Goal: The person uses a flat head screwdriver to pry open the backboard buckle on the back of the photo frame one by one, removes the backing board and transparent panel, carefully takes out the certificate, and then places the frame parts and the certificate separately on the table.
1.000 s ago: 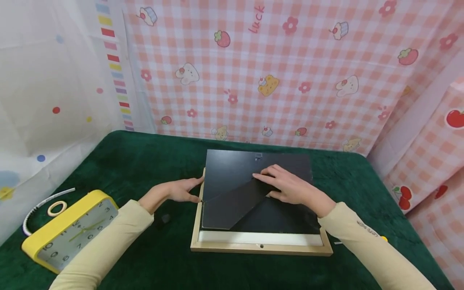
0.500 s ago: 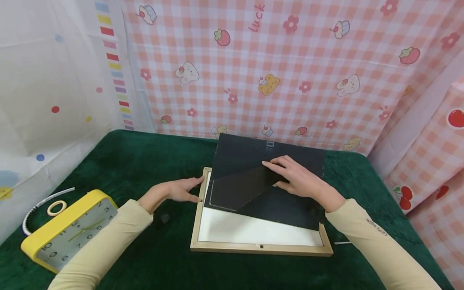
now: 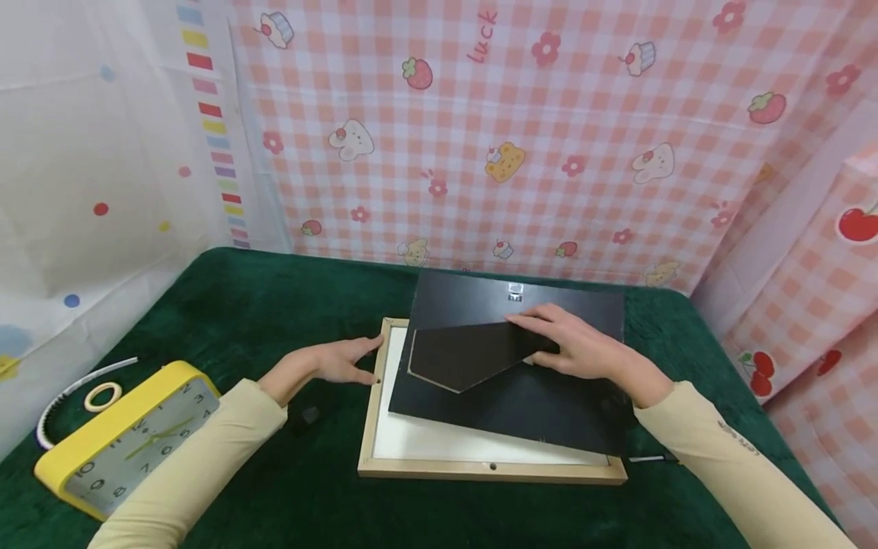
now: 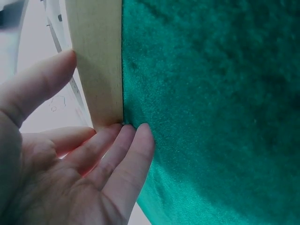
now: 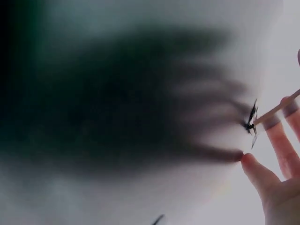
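A picture frame (image 3: 492, 470) with pale wooden rails lies on the green cloth, a white surface (image 3: 439, 442) showing inside it. My left hand (image 3: 339, 360) touches its left rail, thumb and fingers fairly straight. In the left wrist view, those fingertips (image 4: 145, 129) meet the wooden rail (image 4: 101, 70). Above the frame, my right hand (image 3: 579, 347) holds the black backing board (image 3: 507, 419) by its fold-out stand (image 3: 466, 351). This board sits askew and covers much of the frame. Most of the right wrist view is a blurred reflection; my right hand (image 5: 281, 187) appears at its right edge.
A yellow clock (image 3: 147, 442) lies at the left, beside a wooden ring (image 3: 103, 396) and a white cord-like strip (image 3: 65, 404). Near my left wrist is a small dark object (image 3: 310, 415). A thin white stick (image 3: 648, 459) lies right of the frame. Patterned curtains hang behind.
My right hand has lifted the backing board off the frame and shifted it right, then lowered it slightly, tilted. More white shows at the left. My left hand stays at the rail.
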### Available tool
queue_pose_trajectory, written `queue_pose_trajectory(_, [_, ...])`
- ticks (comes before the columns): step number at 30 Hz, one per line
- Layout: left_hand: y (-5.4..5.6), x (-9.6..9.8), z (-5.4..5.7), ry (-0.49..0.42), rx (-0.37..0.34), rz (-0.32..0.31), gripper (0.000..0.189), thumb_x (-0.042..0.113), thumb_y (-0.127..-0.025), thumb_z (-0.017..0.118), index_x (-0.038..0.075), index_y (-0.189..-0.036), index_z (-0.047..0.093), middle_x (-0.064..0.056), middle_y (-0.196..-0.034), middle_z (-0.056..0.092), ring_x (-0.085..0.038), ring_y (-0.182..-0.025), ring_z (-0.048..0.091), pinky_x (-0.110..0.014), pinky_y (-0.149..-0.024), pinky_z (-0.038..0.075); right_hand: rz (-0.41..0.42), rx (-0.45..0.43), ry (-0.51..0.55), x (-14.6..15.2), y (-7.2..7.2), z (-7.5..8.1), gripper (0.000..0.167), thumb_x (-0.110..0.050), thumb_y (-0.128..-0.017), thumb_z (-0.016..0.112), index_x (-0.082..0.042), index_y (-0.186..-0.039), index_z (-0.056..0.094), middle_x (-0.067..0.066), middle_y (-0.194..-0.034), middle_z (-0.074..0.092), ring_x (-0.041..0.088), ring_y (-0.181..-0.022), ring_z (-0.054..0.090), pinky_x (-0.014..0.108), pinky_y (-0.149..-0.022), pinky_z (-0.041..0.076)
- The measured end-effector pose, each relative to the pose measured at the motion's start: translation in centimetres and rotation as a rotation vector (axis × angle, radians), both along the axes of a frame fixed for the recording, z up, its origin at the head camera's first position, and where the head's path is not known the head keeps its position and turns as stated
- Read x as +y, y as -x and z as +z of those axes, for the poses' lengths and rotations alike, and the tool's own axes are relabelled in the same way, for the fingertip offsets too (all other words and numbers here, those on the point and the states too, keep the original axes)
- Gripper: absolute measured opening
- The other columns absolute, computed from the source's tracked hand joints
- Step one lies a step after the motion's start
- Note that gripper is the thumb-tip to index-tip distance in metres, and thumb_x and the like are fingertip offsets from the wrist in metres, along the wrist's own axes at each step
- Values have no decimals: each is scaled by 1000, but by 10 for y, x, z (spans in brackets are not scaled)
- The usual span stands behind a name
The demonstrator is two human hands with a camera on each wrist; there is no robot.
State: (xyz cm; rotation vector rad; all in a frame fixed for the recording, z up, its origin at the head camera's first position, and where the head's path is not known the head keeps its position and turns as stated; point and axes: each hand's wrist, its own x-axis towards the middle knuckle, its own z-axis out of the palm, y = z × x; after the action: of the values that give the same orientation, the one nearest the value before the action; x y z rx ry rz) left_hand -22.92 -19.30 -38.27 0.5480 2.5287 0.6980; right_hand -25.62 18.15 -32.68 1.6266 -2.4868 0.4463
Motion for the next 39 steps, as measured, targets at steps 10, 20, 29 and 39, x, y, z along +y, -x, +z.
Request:
queue_pose_trajectory(10, [-1, 0, 1, -6, 10, -4, 75, 22, -86, 58, -3, -139, 12, -23, -141, 16, -34, -128, 14, -48, -99, 14, -62, -238, -73, 6, -6, -13, 56, -27, -84, 60, -12, -134, 38, 3, -124, 42, 17, -112, 39, 42, -88, 35])
queue_pose_trajectory(20, [-2, 1, 1, -18, 8, 16, 75, 21, -86, 59, -2, -140, 12, -22, -141, 15, -33, -128, 14, -48, -99, 14, -85, -298, -223, 1, -4, -34, 60, -31, -82, 63, -12, -134, 40, 5, -124, 43, 21, -111, 39, 43, -89, 34])
queue_pose_trajectory(29, [-1, 1, -1, 5, 13, 13, 75, 23, -86, 58, -2, -139, 12, -21, -141, 15, -32, -128, 14, -47, -100, 14, -153, -343, -264, 4, -6, -39, 60, -33, -79, 64, -12, -132, 43, 8, -128, 42, 26, -117, 36, 47, -91, 31])
queue_pose_trajectory(39, [-2, 1, -1, -21, 38, -4, 75, 23, -86, 58, -3, -139, 12, -22, -141, 16, -33, -128, 15, -47, -99, 15, -286, -408, -124, 32, 2, -34, 60, -38, -79, 63, -7, -128, 46, 9, -123, 48, 27, -112, 43, 47, -87, 36])
